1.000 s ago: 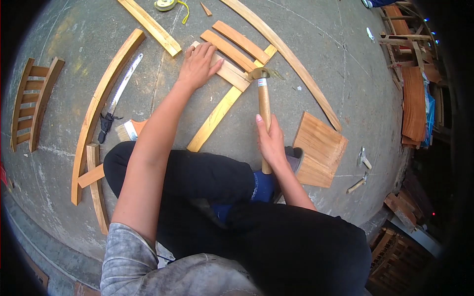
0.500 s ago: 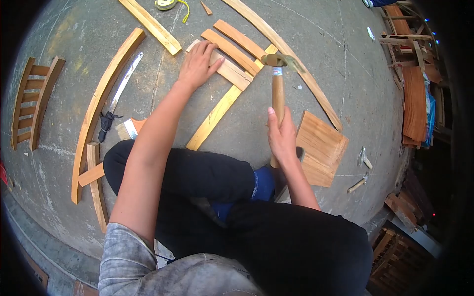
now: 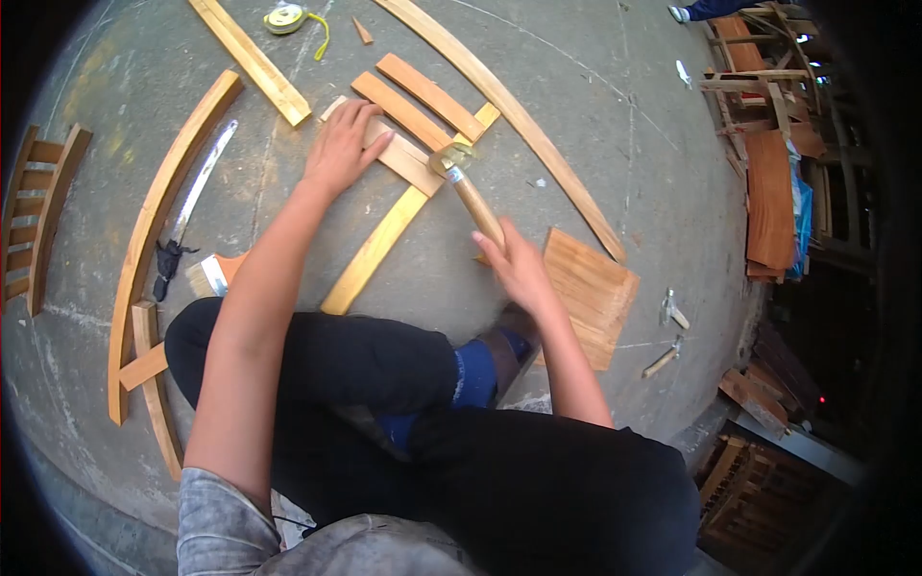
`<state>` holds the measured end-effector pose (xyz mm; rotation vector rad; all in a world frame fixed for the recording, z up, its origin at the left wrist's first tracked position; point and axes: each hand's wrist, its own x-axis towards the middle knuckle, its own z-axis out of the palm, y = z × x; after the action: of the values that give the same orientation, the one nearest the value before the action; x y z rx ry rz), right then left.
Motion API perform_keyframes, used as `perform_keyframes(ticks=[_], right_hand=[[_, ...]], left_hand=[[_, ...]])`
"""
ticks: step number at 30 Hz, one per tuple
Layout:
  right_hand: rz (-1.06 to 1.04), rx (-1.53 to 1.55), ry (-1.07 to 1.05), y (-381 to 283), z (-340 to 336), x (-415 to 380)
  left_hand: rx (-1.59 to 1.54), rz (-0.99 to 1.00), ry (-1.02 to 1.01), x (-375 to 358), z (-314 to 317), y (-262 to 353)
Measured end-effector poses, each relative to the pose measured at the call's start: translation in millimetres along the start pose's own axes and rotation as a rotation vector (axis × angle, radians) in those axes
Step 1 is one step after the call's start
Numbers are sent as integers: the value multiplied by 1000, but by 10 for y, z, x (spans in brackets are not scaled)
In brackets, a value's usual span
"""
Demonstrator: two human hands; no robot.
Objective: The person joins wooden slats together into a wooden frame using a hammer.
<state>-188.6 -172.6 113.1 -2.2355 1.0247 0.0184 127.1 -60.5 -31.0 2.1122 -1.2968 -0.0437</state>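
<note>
My right hand (image 3: 520,264) is wrapped round the wooden handle of a hammer (image 3: 475,206). The hammer's head is at the right end of a short light board (image 3: 401,161); whether they touch is unclear. My left hand (image 3: 342,149) lies over the other end of this board, fingers bent over its far edge. Beneath the board's right end runs a yellowish wooden strip (image 3: 373,252). Two reddish slats (image 3: 401,110) lie beyond the board, with their right ends at the strip.
A long curved beam (image 3: 519,120) lies beyond the slats. To the left are another curved beam (image 3: 158,206), a handsaw (image 3: 205,182) and a brush (image 3: 213,276). A square panel (image 3: 591,293) lies right of my right hand. A tape measure (image 3: 285,18) is at the top.
The hammer has come down and left from its raised position to the board's right end. My left hand still rests on the board. The whole view has shifted a little.
</note>
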Motion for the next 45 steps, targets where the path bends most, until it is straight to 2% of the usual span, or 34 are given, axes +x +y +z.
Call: perform_keyframes(ticks=[1, 4, 7, 10, 11, 13, 15, 16, 19, 23, 24, 27, 33, 34, 37, 38, 41, 45], right_hand=[[11, -63, -71, -85, -77, 49], [141, -47, -25, -216, -355, 153], [-57, 106, 115, 207, -297, 311], [-262, 1, 59, 734, -172, 413], [-166, -179, -55, 722, -198, 411], [-87, -258, -146, 564, -217, 392], [-75, -114, -57, 346, -248, 379], [-61, -52, -10, 277, -274, 359], [-105, 20, 107, 214, -311, 372], [-73, -111, -14, 463, -112, 397], [36, -301, -100, 361, -123, 394], [26, -178, -58, 339, -265, 310], [-3, 212, 179, 179, -201, 314], [-19, 198, 160, 323, -119, 340], [35, -253, -44, 444, -60, 360], [49, -47, -60, 544, -60, 326], [91, -15, 117, 520, -164, 233], [56, 128, 242, 369, -318, 193]], left_hand=[[-7, 0, 16, 26, 35, 41], [3, 5, 35, -11, -19, 8], [9, 12, 48, -45, -62, 18], [-15, 16, 39, 17, 53, -44], [-11, 0, 19, 13, 65, -44], [18, 40, 51, -30, 71, -36], [44, 8, 59, -14, 67, -61], [-49, -5, 43, -29, 29, -60], [-4, 17, 80, -29, 40, -48], [36, 81, 155, -20, 24, -47], [42, 76, 168, -18, 17, -49], [62, 71, 193, -13, 7, -60], [79, 61, 175, -28, 33, -47], [90, 64, 177, -30, 32, -47], [97, 60, 171, -36, 23, -28], [96, 61, 166, -32, 15, -24], [92, 70, 168, -32, 27, -40], [91, 50, 155, -38, 23, -24]])
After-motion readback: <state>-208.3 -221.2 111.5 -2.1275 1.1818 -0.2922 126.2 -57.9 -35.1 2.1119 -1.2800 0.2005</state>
